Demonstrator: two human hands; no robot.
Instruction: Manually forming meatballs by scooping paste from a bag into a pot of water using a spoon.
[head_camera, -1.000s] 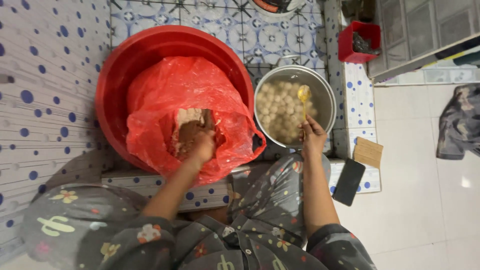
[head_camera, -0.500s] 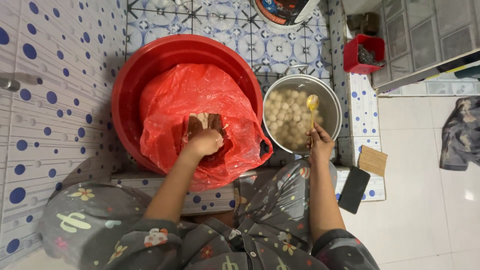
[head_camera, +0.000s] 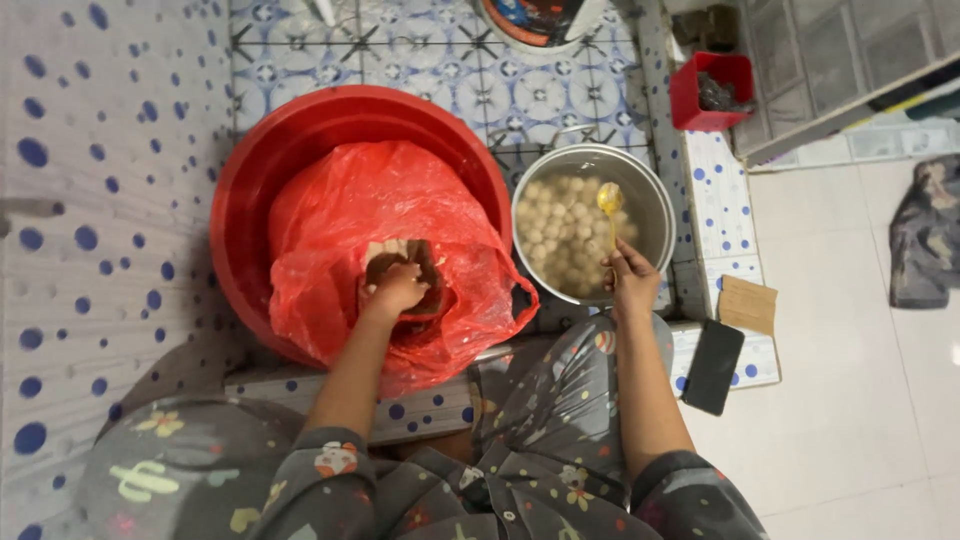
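A big red basin (head_camera: 250, 200) sits on the tiled floor with a red plastic bag (head_camera: 350, 200) inside it. My left hand (head_camera: 395, 290) reaches into the bag's opening and presses on the brown paste (head_camera: 400, 262) there. Beside the basin stands a metal pot (head_camera: 650, 200) full of several pale round balls (head_camera: 560, 235). My right hand (head_camera: 632, 280) is at the pot's near rim, holding a yellow spoon (head_camera: 610, 200) whose bowl hangs over the balls.
A black phone (head_camera: 712, 366) and a piece of brown cardboard (head_camera: 748, 304) lie on the dotted ledge to the right. A small red box (head_camera: 710, 90) stands farther back. A dark cloth (head_camera: 925, 245) lies on the white floor at the far right.
The view has shifted slightly. My left hand stays in the bag on the paste; my right hand still holds the spoon over the pot, now a little lower.
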